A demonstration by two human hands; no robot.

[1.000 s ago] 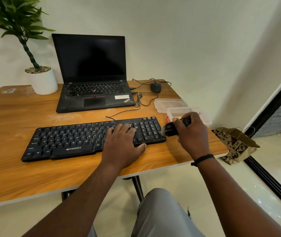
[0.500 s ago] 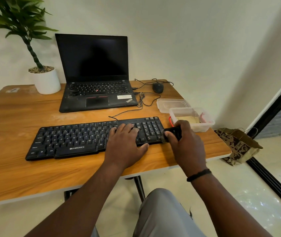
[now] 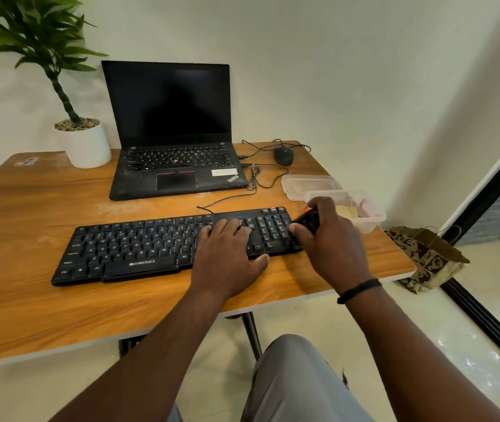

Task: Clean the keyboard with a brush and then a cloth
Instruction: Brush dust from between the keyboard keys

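**Brush at the keyboard's right end**

Head view: a black keyboard [image 3: 169, 243] lies across the middle of the wooden worktop [image 3: 29, 208]. The left hand [image 3: 227, 257] rests flat on the keys right of centre, fingers straight and slightly apart, thumb at the front edge. The right hand [image 3: 329, 239] is at 3 o'clock of the keyboard, its fingers curled tight round a small black brush [image 3: 306, 222], whose lower end meets the number pad; the bristles cannot be made out. At 1 o'clock of the keyboard, just behind the right hand, stands a clear plastic box [image 3: 370, 214] with pale and pink things inside; whether one is the cloth cannot be told. Its lid [image 3: 311, 185] lies touching it on the far side. At 12 o'clock sits an open laptop [image 3: 172, 141], screen dark, with a mouse [image 3: 283, 155] to its right and a potted plant [image 3: 81, 138] to its left.
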